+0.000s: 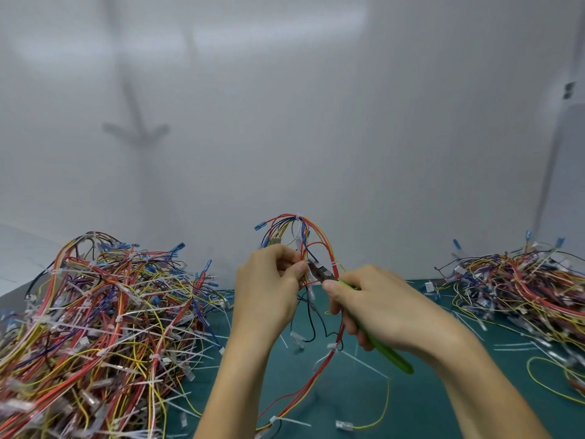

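Observation:
A wire harness (297,229) of red, yellow and blue wires bound with white cable ties arches up in front of me and trails down onto the green mat. My left hand (269,286) pinches its wires at the middle. My right hand (373,305) grips green-handled cutters (383,346). Their dark jaws (318,269) sit at the wires right beside my left fingertips.
A large heap of tied harnesses (95,327) fills the left of the green mat (427,407). A second heap (522,280) lies at the right. Cut tie tails and loose yellow wires litter the mat. A white wall stands close behind.

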The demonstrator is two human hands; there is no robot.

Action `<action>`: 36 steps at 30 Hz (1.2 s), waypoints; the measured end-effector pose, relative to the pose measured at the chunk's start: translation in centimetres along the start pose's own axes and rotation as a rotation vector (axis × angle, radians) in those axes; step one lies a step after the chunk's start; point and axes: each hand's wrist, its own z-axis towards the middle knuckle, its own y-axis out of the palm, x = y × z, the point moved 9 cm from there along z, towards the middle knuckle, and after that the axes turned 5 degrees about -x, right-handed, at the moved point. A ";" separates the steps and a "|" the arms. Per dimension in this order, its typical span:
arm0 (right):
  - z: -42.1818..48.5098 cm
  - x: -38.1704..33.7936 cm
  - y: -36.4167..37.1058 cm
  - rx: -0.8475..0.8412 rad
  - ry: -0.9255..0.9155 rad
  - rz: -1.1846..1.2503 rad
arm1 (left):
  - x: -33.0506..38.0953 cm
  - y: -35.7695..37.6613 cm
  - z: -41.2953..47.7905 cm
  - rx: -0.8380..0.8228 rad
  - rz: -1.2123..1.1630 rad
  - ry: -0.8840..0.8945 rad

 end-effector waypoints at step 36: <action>0.0 -1.0 -3.2 0.432 -0.244 0.452 | 1.1 -1.6 0.1 -0.090 -0.043 0.102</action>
